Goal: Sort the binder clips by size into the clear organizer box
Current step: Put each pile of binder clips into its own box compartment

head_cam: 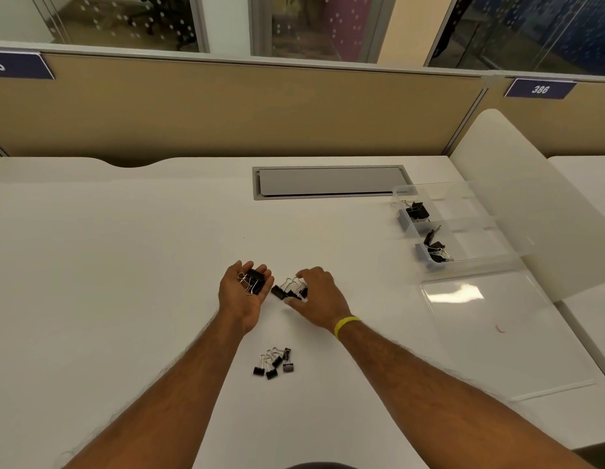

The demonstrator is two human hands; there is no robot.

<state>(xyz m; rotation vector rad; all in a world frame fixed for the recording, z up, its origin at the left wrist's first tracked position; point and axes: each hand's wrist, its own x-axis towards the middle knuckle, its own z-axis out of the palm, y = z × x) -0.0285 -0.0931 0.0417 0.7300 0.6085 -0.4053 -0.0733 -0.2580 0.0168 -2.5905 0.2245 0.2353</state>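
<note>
My left hand [241, 296] lies palm up at the desk's middle and cups a few black binder clips [253, 280] in its loosely curled fingers. Just to its right, my right hand [319, 297] reaches palm down over a small heap of black clips [287, 290], its fingertips curled onto them. A second group of smaller clips [274, 362] lies nearer to me between my forearms. The clear organizer box [463, 262] stands at the right; its far compartment holds clips [416, 211] and the one nearer me holds more clips [435, 248].
The box's clear lid [497, 333] lies flat on the desk in front of the box. A grey cable hatch [331, 181] is set into the desk at the back. A tan partition runs behind, and a white divider [504, 170] rises at the right.
</note>
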